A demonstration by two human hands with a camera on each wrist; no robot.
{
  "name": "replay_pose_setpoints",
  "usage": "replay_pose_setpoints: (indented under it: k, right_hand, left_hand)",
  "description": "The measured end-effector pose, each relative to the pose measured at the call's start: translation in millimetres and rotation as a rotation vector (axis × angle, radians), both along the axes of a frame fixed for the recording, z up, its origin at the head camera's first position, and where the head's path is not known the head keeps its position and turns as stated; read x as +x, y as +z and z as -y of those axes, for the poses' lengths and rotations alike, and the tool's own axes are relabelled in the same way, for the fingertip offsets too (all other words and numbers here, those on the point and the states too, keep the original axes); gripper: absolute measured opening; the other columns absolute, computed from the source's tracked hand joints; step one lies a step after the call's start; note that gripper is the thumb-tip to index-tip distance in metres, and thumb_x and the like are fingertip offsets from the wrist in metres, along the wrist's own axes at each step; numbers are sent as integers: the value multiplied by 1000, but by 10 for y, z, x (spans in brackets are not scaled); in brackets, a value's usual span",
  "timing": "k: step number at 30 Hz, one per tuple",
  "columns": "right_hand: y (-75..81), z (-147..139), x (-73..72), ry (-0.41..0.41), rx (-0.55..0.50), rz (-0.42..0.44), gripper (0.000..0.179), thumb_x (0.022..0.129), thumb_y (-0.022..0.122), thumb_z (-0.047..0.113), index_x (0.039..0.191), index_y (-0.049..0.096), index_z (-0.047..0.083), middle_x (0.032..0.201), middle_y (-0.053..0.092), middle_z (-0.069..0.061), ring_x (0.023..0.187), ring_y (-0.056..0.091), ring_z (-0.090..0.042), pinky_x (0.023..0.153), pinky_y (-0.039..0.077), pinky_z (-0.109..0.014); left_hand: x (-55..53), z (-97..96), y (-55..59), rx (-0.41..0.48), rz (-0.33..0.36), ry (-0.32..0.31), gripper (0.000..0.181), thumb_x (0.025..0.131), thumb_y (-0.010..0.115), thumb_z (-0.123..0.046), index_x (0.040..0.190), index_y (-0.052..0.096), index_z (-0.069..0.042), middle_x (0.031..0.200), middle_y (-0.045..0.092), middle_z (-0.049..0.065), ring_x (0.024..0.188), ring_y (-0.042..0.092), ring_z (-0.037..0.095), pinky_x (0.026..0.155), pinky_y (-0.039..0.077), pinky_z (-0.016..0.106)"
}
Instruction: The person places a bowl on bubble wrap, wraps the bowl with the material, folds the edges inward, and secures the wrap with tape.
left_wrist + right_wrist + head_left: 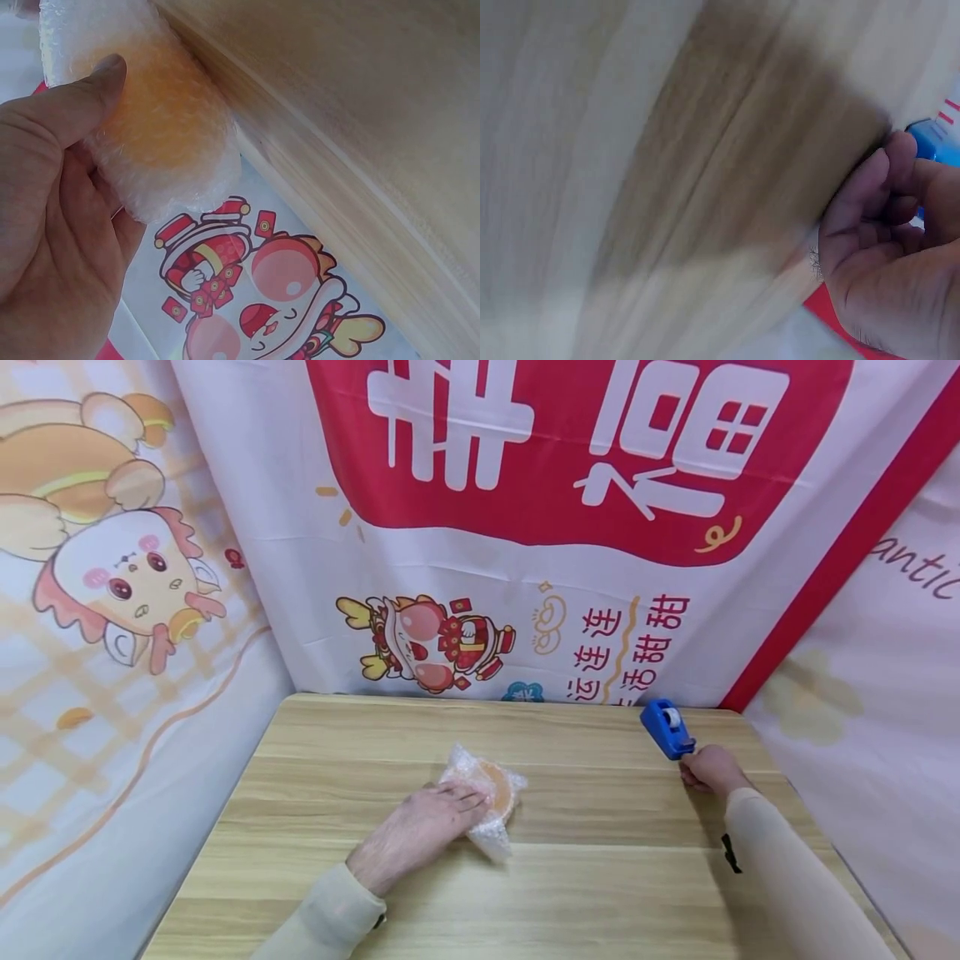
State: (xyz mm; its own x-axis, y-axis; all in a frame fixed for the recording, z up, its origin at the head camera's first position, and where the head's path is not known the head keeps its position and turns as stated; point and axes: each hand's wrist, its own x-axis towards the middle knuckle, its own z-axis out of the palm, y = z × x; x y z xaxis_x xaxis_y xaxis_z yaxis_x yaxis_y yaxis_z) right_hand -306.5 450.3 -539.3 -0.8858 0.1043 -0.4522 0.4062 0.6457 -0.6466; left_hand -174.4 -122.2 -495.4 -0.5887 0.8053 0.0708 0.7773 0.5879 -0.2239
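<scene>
A round orange thing wrapped in bubble wrap (504, 783) lies on the wooden table near its middle. My left hand (438, 817) grips this bundle; in the left wrist view its thumb (109, 73) presses on one face, while the other fingers are partly hidden behind the wrap (176, 120). At the table's far right stands a blue tape dispenser (666, 728) with a small white roll in it. My right hand (711, 770) has curled fingers right at the dispenser's cutter end, thumb and forefinger pinched together there on the tape end, which is hardly visible.
The table (360, 739) ends at a printed cloth backdrop (525, 560) with a red banner and a cartoon figure. Cloth walls also stand along the left and right sides. The dispenser sits close to the far edge.
</scene>
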Motion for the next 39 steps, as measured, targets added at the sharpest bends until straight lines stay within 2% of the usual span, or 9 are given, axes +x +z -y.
replay_pose_setpoints:
  k: [2, 4, 5, 8, 10, 18, 28, 33, 39]
  right_hand:
    - [10, -18, 5, 36, 2, 1, 37, 117, 53, 21, 98, 73, -3, 76, 73, 3, 68, 67, -7, 66, 63, -21]
    - [88, -54, 31, 51, -114, 52, 39, 121, 47, 22, 108, 72, -6, 82, 76, 5, 74, 70, -6, 72, 65, -20]
    - [272, 35, 113, 34, -148, 99, 40, 123, 41, 18, 115, 69, -9, 86, 78, 4, 78, 72, -7, 77, 68, -21]
    - [356, -66, 151, 70, -302, 167, 43, 126, 33, 19, 129, 63, -11, 99, 84, 2, 90, 78, -7, 89, 71, -23]
    - [394, -112, 162, 114, -336, 185, 43, 126, 33, 18, 132, 63, -12, 104, 86, -1, 95, 80, -8, 93, 72, -25]
    - [662, 116, 237, 338, -222, 81, 37, 129, 43, 30, 130, 66, 0, 109, 77, -3, 96, 73, -15, 88, 69, -32]
    - [932, 746, 382, 491, -178, -45, 33, 126, 56, 30, 122, 62, -2, 108, 68, -12, 96, 67, -24, 79, 63, -34]
    - [979, 1015, 423, 584, -117, -115, 19, 121, 66, 21, 117, 62, 3, 110, 66, -12, 96, 63, -25, 75, 61, -34]
    - [983, 1321, 466, 663, -43, -224, 14, 116, 75, 17, 110, 67, 7, 97, 66, -5, 85, 62, -21, 68, 60, -30]
  left_hand:
    - [-9, 14, -22, 13, -4, -8, 48, 115, 62, -6, 161, 72, -17, 165, 74, -3, 154, 69, 17, 133, 56, 36]
    - [-3, 14, -24, 17, -2, -10, 48, 115, 61, -5, 161, 72, -17, 165, 74, -3, 154, 70, 18, 133, 56, 37]
    - [4, 13, -22, 22, -7, -11, 48, 115, 61, -5, 160, 73, -16, 164, 75, -2, 153, 70, 18, 132, 56, 37]
    - [15, 12, -22, 28, -24, -17, 47, 115, 61, -6, 159, 73, -16, 163, 75, -2, 153, 71, 18, 132, 56, 36]
    - [30, -1, 2, 16, -33, -13, 48, 115, 60, -6, 160, 72, -16, 164, 75, -2, 154, 70, 17, 133, 56, 36]
    - [20, 13, 9, 1, -77, -30, 47, 114, 63, -8, 159, 74, -18, 162, 76, -5, 152, 71, 15, 132, 56, 33]
    - [3, -5, 0, -15, -44, -19, 48, 114, 64, -8, 160, 73, -19, 163, 75, -6, 153, 70, 14, 133, 55, 35]
    - [-14, 4, -19, -6, -56, -26, 48, 113, 65, -8, 159, 74, -20, 161, 77, -7, 151, 71, 14, 132, 56, 34]
    - [-14, 2, -23, -5, -62, -25, 48, 114, 63, -8, 159, 74, -19, 161, 76, -6, 151, 71, 14, 132, 56, 34]
